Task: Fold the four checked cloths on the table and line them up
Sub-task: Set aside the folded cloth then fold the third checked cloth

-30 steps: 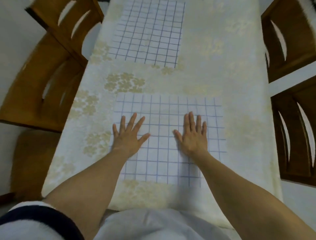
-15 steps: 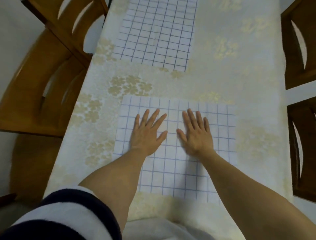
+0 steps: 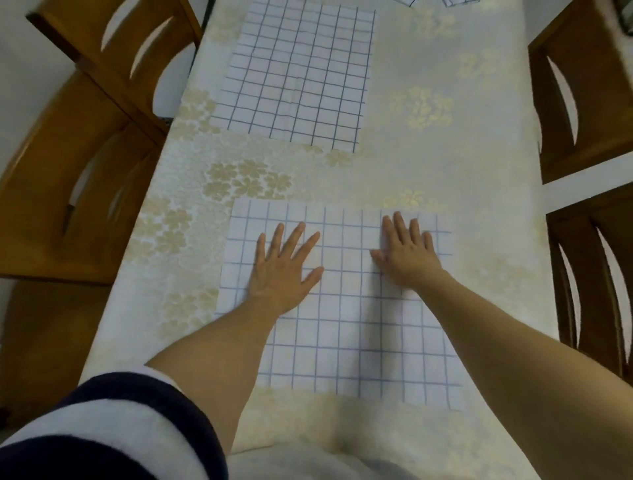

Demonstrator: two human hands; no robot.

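Note:
A white cloth with a blue check (image 3: 346,329) lies flat and unfolded on the table in front of me. My left hand (image 3: 284,267) rests palm down on its left part, fingers spread and straight. My right hand (image 3: 407,253) lies flat on its upper right part, fingers together. A second checked cloth (image 3: 294,75) lies spread out farther up the table. The dark-lined edge of a third cloth (image 3: 452,2) barely shows at the top edge of the view.
The table wears a cream cloth with gold flower print (image 3: 445,164). Wooden chairs stand on the left (image 3: 78,164) and on the right (image 3: 589,102). My striped sleeve (image 3: 113,428) fills the lower left corner.
Both hands have slid apart over the near cloth, the left to the left and the right to the right and a little upward. The view has tilted slightly.

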